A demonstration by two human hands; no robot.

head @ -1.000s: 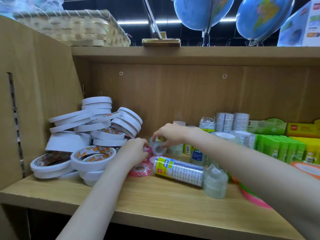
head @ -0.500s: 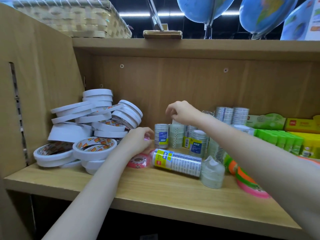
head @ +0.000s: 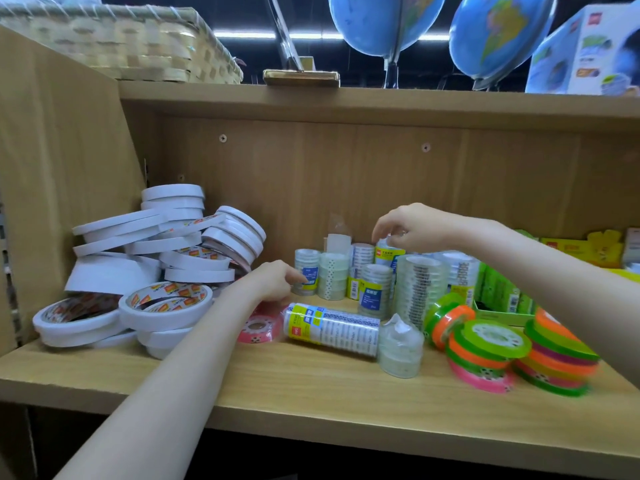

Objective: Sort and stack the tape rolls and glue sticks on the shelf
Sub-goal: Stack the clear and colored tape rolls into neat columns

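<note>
left hand (head: 273,284) hides pink tape roll (head: 258,329), blurred

Single head cam, wide-angle, worn at approx shelf height; faces fwd and slightly down into a wooden shelf (head: 311,386) bay, close in, w/ both forearms entering from the bottom edge and left hand (head: 273,284) and right hand (head: 412,225) near frame centre. Frame takes in the left side panel (head: 59,174), back panel and the board above, plus a strip over it w/ basket (head: 131,43) and globes (head: 388,22) at the top edge; lens bends straight lines toward the edges, right side blurred. No 2nd view, so no overlap to note.
</note>
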